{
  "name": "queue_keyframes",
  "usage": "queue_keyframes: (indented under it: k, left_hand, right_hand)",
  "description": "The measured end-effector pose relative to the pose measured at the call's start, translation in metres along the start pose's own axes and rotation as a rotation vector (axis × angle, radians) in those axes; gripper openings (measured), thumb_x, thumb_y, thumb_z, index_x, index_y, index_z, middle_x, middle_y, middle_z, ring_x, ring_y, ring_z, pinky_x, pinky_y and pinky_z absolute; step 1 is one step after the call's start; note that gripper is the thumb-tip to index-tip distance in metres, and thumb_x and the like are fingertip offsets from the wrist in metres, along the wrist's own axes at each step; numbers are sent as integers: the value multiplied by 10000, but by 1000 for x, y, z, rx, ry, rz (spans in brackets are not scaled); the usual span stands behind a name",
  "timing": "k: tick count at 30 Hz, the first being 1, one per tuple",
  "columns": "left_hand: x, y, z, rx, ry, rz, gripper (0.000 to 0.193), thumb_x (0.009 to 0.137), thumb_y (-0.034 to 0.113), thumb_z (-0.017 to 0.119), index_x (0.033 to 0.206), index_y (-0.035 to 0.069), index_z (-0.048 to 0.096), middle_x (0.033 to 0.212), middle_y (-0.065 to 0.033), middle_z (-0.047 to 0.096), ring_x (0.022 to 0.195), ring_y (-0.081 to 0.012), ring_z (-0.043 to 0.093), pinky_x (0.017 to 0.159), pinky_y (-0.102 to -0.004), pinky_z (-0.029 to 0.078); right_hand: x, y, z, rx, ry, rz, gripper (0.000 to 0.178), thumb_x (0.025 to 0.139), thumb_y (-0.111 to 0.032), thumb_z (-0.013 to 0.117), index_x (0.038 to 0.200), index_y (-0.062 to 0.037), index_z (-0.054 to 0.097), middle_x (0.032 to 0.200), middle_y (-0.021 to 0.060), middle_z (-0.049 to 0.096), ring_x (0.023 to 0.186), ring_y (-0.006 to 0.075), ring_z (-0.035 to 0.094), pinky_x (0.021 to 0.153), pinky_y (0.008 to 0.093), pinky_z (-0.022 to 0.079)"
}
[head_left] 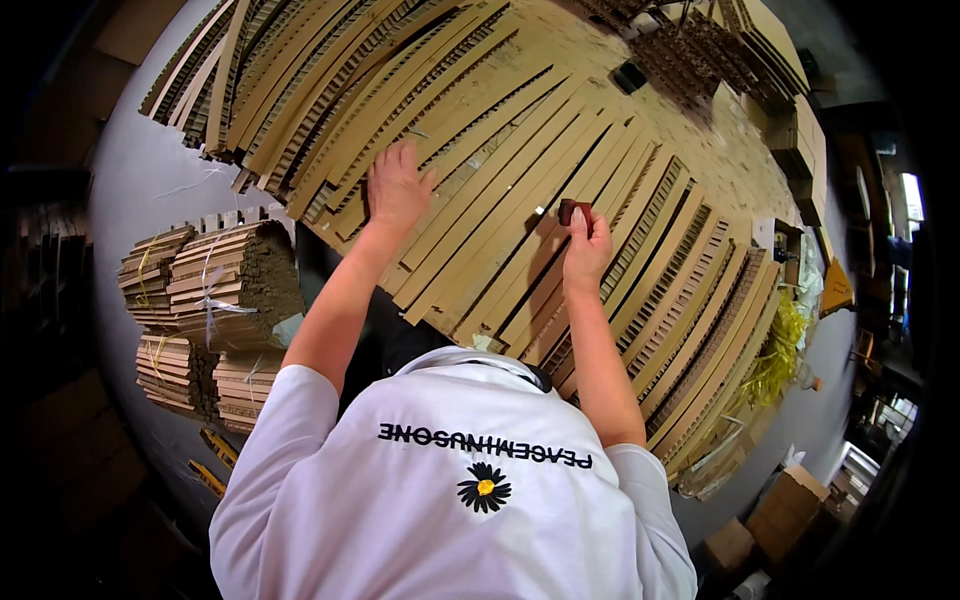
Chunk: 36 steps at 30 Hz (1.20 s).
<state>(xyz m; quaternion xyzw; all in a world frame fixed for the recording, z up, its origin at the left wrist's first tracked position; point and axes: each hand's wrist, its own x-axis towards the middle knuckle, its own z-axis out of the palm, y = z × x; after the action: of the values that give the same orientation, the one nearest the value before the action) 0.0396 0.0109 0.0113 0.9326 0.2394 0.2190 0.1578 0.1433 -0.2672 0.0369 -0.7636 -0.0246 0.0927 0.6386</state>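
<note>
Long brown cardboard strips (500, 232) lie side by side across the work table, some on edge with their honeycomb core showing. My left hand (398, 186) rests on strips at the left, fingers extended and a little apart, with nothing in it. In my right hand (587, 248) is a small dark red block (574, 212), pinched between thumb and fingers above the strips to the right of the middle. What the block is for its kind I cannot make out.
Tied bundles of cardboard strips (215, 290) are stacked on the floor at the left. A small black object (628, 77) lies on the dusty table top (690, 145) at the far side. Yellow plastic twine (778, 350) hangs at the right edge, near cardboard boxes (785, 505).
</note>
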Motion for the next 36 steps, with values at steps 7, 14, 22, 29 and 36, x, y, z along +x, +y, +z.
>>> queue_keyframes:
  k: [7,14,22,29,36]
  left_hand:
    - [-28,4,22,-44,-266,-14,685,894,323,729,1431,10,440,1372,-185,543,1278,-367,480,1056,-501,401]
    - [-37,36,32,-53,-300,41,746,896,326,726,1466,-20,393,1428,-191,503,1308,-382,446,1068,-505,393]
    - [-34,43,27,-144,-279,49,732,887,275,747,1458,-24,401,1429,-210,492,1296,-410,453,1070,-507,401]
    - [-36,46,28,-158,-296,-20,712,869,240,754,1436,-17,410,1437,-202,487,1278,-405,462,1049,-516,412]
    - [-27,46,30,-183,-253,-69,696,851,212,755,1422,-27,437,1322,-245,555,1208,-419,509,1038,-505,431]
  right_hand:
    - [-25,-13,-43,-173,57,34,247,1029,-229,614,1099,3,664,1021,52,677,944,136,591,893,297,474]
    - [-10,-30,-56,-390,7,214,225,1007,-225,642,1042,-3,661,832,34,641,758,118,553,731,295,478]
    - [-18,-18,-25,-431,-72,194,244,965,-142,649,835,33,539,994,148,529,943,319,532,905,375,439]
    - [-12,2,-24,-492,31,105,247,967,-160,655,853,32,549,1011,149,537,972,302,539,909,387,437]
    - [-9,-21,5,-213,179,387,255,974,-188,656,856,22,571,838,89,562,742,185,511,695,368,444]
